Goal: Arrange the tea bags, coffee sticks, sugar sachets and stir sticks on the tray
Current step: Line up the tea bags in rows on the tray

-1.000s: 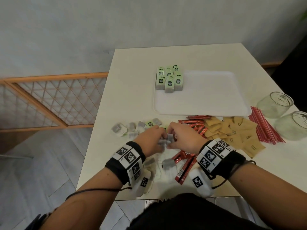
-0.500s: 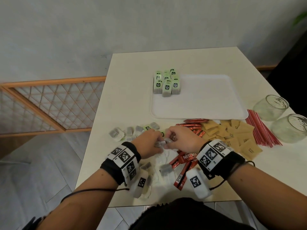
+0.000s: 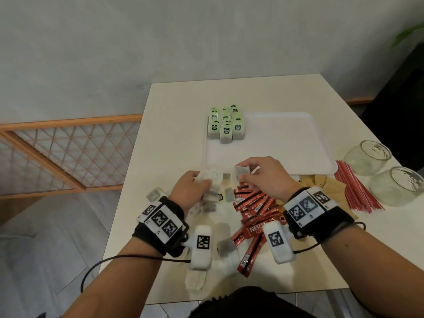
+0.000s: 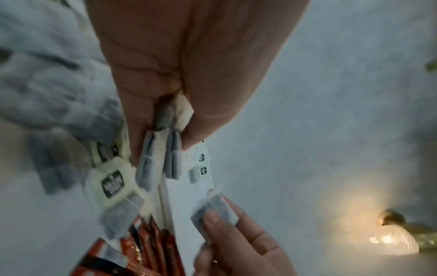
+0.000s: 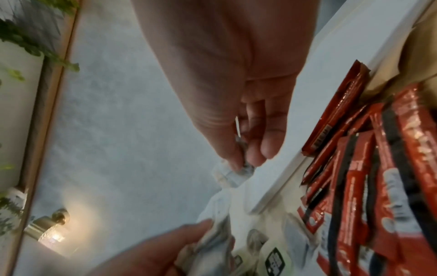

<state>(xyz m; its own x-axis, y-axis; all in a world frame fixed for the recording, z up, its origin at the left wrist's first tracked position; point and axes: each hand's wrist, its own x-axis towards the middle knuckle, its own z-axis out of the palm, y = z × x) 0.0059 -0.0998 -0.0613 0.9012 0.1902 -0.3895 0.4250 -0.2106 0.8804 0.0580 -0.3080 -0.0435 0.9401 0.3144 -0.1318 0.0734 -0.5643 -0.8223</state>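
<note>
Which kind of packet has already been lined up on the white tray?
Only the tea bags, in rows at the tray's far left corner. The red coffee sticks, brown sugar sachets and stir sticks lie on the table.

Seemingly a home room; plain white table [image 3: 179,125], wooden lattice screen [image 3: 68,152], wall lamp [image 4: 390,240]

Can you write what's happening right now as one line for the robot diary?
left hand: holds tea bag bunch | right hand: pinches one tea bag | tray: tea bag rows only
</note>
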